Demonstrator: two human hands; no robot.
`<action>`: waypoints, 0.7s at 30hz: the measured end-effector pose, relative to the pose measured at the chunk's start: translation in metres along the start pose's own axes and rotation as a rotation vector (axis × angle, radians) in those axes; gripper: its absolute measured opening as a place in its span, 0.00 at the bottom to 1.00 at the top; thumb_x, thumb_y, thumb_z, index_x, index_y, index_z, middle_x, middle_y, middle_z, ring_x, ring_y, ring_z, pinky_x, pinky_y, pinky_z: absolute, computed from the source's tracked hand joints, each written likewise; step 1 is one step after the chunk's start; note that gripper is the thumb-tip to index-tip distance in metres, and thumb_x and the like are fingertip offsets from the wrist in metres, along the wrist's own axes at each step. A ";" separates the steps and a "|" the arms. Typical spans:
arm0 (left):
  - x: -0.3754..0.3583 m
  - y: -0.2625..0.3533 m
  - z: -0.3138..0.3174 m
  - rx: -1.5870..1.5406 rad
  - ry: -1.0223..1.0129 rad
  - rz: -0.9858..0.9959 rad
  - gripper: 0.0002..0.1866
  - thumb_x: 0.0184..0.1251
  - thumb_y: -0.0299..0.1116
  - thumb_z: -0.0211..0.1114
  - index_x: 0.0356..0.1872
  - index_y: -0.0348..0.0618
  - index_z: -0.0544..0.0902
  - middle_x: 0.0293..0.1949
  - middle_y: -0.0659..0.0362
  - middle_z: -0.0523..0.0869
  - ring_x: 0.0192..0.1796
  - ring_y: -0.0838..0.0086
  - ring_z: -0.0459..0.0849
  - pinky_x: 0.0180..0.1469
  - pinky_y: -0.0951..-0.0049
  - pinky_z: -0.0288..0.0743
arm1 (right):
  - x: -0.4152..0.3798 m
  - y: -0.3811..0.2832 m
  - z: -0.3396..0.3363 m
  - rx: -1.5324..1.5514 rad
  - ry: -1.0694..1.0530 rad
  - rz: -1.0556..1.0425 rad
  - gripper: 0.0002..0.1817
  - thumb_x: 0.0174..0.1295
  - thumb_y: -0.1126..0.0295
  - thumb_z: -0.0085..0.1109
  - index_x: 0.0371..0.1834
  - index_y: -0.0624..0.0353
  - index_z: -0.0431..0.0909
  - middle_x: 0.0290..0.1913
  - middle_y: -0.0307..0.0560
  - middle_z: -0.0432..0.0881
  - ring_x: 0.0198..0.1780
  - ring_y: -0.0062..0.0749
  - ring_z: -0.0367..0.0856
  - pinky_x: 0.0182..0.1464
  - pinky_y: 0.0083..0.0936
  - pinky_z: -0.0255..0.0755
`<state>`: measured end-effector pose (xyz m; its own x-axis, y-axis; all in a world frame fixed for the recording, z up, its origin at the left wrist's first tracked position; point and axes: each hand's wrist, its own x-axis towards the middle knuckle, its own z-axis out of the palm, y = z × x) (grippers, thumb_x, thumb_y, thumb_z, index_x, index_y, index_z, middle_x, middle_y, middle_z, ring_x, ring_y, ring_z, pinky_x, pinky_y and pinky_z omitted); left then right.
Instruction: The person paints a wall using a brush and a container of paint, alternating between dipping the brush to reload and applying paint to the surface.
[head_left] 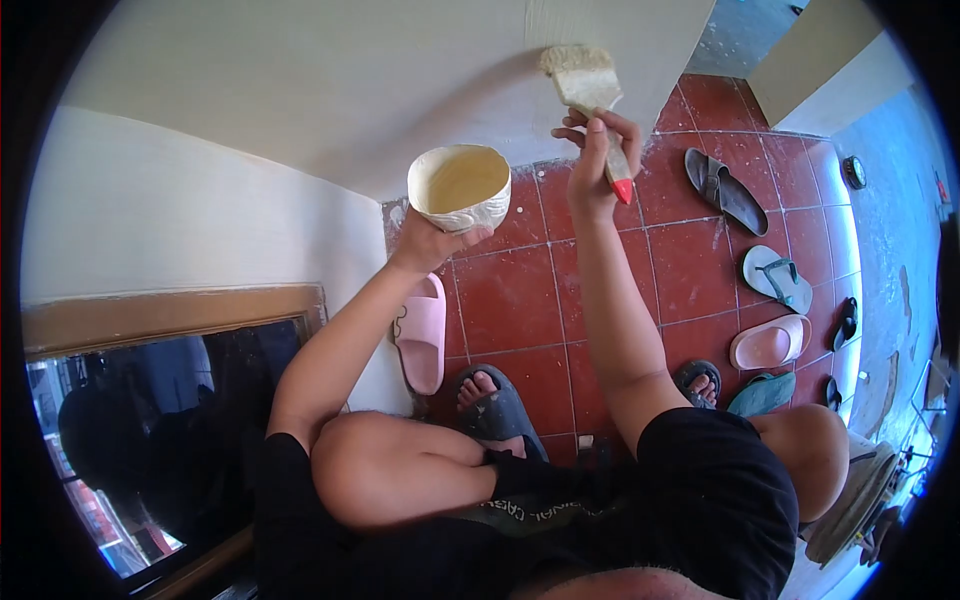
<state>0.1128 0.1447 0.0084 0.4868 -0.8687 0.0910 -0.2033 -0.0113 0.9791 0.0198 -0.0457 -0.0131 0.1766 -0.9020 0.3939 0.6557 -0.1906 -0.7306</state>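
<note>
My right hand [598, 155] grips a wide paintbrush [585, 85] by its handle, whose end is red. The pale, paint-coated bristles point up at the cream wall [400, 85], right by a streaky patch near the top. In my left hand [432, 245] rests a cut-down paint container [462, 212], held from below with its mouth facing me. Cream paint coats its inside, and dried drips run over its outer side. My fingers under the container are partly hidden.
Red floor tiles [510, 300] carry paint specks. A pink slide [422, 340] lies by the left wall. Off to the right are a dark sandal [725, 193], a flip-flop [777, 279] and another pink slide [770, 343]. A wood-framed dark glass pane [170, 430] stands at lower left.
</note>
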 end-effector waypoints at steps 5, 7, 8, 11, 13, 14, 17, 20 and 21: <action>0.003 0.002 0.004 -0.034 0.028 0.031 0.35 0.45 0.35 0.79 0.56 0.40 0.74 0.52 0.58 0.81 0.54 0.72 0.79 0.58 0.69 0.72 | -0.040 0.075 -0.050 -0.099 -0.039 0.204 0.08 0.68 0.73 0.48 0.45 0.66 0.68 0.42 0.56 0.79 0.39 0.34 0.82 0.37 0.30 0.82; 0.001 0.000 0.004 -0.015 0.026 0.044 0.34 0.45 0.34 0.79 0.56 0.39 0.74 0.51 0.58 0.81 0.54 0.72 0.79 0.58 0.69 0.72 | -0.062 0.086 -0.068 -0.125 0.061 0.404 0.08 0.68 0.72 0.49 0.46 0.66 0.72 0.42 0.53 0.79 0.40 0.30 0.82 0.37 0.27 0.82; -0.001 -0.001 0.004 -0.016 0.020 0.036 0.34 0.45 0.34 0.79 0.56 0.39 0.74 0.51 0.58 0.81 0.54 0.72 0.79 0.58 0.69 0.72 | -0.072 0.088 -0.073 -0.129 0.069 0.410 0.08 0.68 0.72 0.49 0.46 0.66 0.72 0.42 0.53 0.79 0.40 0.30 0.82 0.37 0.27 0.82; -0.003 -0.004 0.001 -0.003 0.008 0.046 0.34 0.45 0.33 0.79 0.56 0.38 0.74 0.51 0.57 0.81 0.54 0.71 0.79 0.57 0.69 0.72 | -0.094 0.090 -0.078 -0.146 0.253 0.468 0.08 0.66 0.74 0.53 0.44 0.65 0.76 0.37 0.48 0.81 0.36 0.24 0.80 0.34 0.21 0.78; -0.008 0.000 0.003 -0.023 0.030 0.006 0.33 0.46 0.33 0.79 0.55 0.38 0.75 0.50 0.57 0.82 0.53 0.71 0.79 0.57 0.69 0.72 | -0.101 0.102 -0.076 -0.208 0.287 0.469 0.08 0.65 0.74 0.54 0.44 0.64 0.77 0.35 0.46 0.82 0.34 0.22 0.79 0.34 0.20 0.76; -0.010 -0.003 0.003 -0.025 0.013 -0.003 0.33 0.46 0.33 0.79 0.55 0.38 0.75 0.50 0.57 0.82 0.53 0.71 0.79 0.57 0.69 0.72 | -0.103 0.109 -0.073 -0.256 0.299 0.465 0.08 0.65 0.73 0.55 0.43 0.64 0.78 0.33 0.44 0.82 0.33 0.20 0.78 0.33 0.18 0.74; -0.015 -0.007 -0.002 0.029 -0.004 -0.034 0.34 0.48 0.31 0.76 0.58 0.37 0.72 0.54 0.56 0.79 0.56 0.69 0.78 0.60 0.68 0.71 | -0.086 0.117 -0.053 -0.474 0.272 0.354 0.08 0.62 0.73 0.57 0.42 0.64 0.79 0.30 0.46 0.82 0.31 0.21 0.79 0.34 0.18 0.73; -0.019 -0.007 -0.008 0.165 -0.017 0.011 0.34 0.48 0.33 0.76 0.58 0.37 0.71 0.54 0.55 0.79 0.56 0.69 0.78 0.60 0.67 0.71 | -0.058 0.107 -0.032 -0.300 0.309 0.336 0.07 0.62 0.75 0.56 0.40 0.66 0.79 0.29 0.47 0.82 0.33 0.25 0.82 0.36 0.19 0.75; -0.019 -0.006 -0.002 0.028 0.050 0.032 0.31 0.46 0.30 0.77 0.54 0.37 0.75 0.50 0.56 0.81 0.53 0.70 0.79 0.57 0.68 0.73 | -0.048 0.094 -0.024 -0.295 0.340 0.331 0.07 0.62 0.75 0.56 0.40 0.66 0.79 0.29 0.47 0.82 0.33 0.25 0.82 0.36 0.19 0.75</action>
<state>0.1066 0.1629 0.0013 0.5213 -0.8431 0.1318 -0.2425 0.0018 0.9702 0.0552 -0.0299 -0.1144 0.0597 -0.9970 -0.0493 0.3639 0.0677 -0.9290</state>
